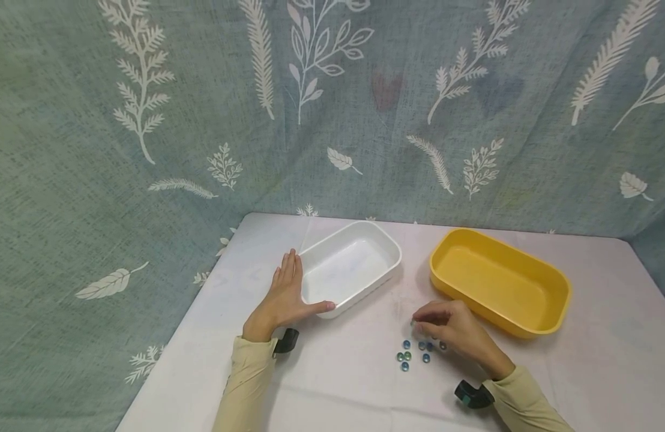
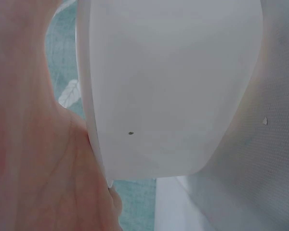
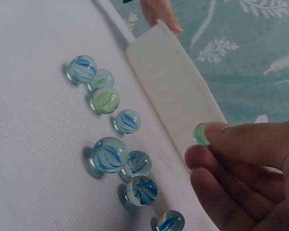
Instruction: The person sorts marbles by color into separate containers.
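Observation:
A white rectangular tray (image 1: 362,295) lies at an angle on the cloth-covered table. My left hand (image 1: 284,303) rests against its left end, fingers straight and thumb stretched over the near corner. In the left wrist view, the palm (image 2: 38,168) meets the rim of the tray (image 2: 173,86). Thumb and fingertips of my right hand (image 1: 457,330) pinch a clear marble (image 3: 200,134) with green in it, held above the table. Below it, several loose glass marbles (image 3: 110,155), most with blue swirls and two with green, lie in a small cluster.
A yellow tray (image 1: 500,282) sits to the right, just beyond my right hand. The pale tablecloth (image 1: 338,390) covers the table, and a patterned grey-green curtain (image 1: 332,120) hangs behind and along the left side.

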`<state>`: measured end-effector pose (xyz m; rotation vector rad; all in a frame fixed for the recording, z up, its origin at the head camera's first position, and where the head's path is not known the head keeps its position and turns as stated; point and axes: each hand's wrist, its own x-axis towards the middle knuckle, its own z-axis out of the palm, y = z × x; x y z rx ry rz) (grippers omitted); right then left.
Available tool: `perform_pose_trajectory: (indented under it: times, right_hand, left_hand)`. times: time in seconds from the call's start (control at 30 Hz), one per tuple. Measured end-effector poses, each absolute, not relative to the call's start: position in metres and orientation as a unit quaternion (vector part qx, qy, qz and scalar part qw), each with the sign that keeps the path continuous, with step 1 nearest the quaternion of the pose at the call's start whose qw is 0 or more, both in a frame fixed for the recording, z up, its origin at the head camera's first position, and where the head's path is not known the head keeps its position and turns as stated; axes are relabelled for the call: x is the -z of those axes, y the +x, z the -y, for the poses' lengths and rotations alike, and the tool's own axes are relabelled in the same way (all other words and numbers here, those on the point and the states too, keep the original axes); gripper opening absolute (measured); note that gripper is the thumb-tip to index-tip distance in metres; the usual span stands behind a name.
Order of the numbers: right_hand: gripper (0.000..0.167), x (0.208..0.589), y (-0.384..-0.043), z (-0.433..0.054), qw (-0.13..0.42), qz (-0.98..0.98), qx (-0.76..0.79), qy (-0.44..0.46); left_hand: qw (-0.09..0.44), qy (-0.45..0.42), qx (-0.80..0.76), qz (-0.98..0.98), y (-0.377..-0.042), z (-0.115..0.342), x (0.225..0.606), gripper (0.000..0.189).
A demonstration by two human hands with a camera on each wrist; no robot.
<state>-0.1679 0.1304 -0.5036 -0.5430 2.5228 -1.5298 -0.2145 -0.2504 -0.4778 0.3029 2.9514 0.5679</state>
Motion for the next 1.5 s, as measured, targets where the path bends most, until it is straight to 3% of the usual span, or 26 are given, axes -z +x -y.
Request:
perform_pose_trajectory:
  times: [0.7, 1.1, 1.5]
  right_hand:
    - [0.015, 0.493, -0.172, -0.130, 0.028, -0.817, 0.551, -0.168]
    - [0.009, 0.473, -0.189, -0.122, -0.022, -0.792, 0.578, -0.198]
    - [0.014, 0.460, -0.204, -0.109, -0.029, -0.781, 0.598, -0.176]
  left_hand:
    - [0.067, 0.096, -0.191, -0.975, -0.214, 0.252, 0.478, 0.144]
    - [0.073, 0.097, -0.191, -0.974, -0.212, 0.251, 0.475, 0.144]
    - [0.064, 0.093, -0.186, -0.976, -0.211, 0.251, 0.477, 0.144]
